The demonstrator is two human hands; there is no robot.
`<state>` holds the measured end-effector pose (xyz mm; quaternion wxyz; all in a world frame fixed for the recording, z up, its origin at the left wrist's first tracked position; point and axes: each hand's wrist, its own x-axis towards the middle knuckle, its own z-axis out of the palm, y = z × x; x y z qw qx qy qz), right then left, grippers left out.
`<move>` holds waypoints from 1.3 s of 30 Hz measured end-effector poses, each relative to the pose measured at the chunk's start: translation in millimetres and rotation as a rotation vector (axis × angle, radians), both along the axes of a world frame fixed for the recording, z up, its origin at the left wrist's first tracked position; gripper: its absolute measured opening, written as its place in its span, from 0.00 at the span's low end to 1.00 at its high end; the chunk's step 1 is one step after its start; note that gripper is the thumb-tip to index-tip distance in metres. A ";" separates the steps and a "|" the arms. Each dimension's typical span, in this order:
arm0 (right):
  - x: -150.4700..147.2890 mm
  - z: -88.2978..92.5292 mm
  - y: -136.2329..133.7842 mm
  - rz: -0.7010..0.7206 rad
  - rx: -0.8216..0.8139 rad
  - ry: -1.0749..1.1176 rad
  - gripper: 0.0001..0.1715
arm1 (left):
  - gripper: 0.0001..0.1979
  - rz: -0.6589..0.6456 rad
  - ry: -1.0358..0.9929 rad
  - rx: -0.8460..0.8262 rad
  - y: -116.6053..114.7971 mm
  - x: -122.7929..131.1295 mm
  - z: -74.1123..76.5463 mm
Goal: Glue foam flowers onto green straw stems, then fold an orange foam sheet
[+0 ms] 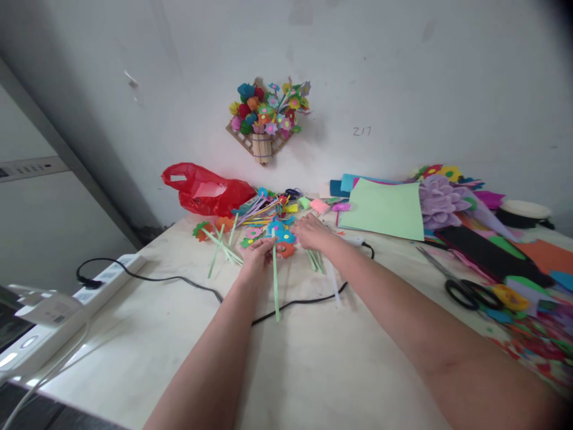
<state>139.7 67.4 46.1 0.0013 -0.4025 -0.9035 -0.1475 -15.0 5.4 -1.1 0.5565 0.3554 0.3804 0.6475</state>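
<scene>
My left hand (259,249) is closed on a pale green strip (276,286), which hangs toward me over the table. My right hand (312,232) is just to the right, its fingers pinched together beside a pile of blue felt flowers (286,236); what they hold, if anything, is hidden. Under the left hand's fingertips an orange flower (285,249) shows in part. More green strips (219,243), some bearing flowers, lie left of the left hand. A few short green strips (315,261) are below the right hand, beside a translucent stick (333,285).
A black cord (304,301) crosses the table from a power strip (101,280) at left. Behind are a red plastic bag (210,191) and bundled flower stems (262,210). Green sheets (385,209), scissors (461,283) and colourful scraps (537,340) lie right. A flower basket (262,146) hangs on the wall.
</scene>
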 end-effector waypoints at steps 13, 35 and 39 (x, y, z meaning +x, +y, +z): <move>-8.5 -0.8 28.2 -0.190 -0.201 0.133 0.24 | 0.08 0.001 0.020 -0.001 -3.0 2.6 2.5; -0.1 10.9 27.2 -0.477 -0.144 0.680 0.15 | 0.12 -0.046 0.084 -0.012 -2.1 5.6 0.1; -6.3 9.8 17.2 -0.411 -0.047 0.607 0.16 | 0.13 -0.061 0.099 -0.014 -2.0 6.2 -0.7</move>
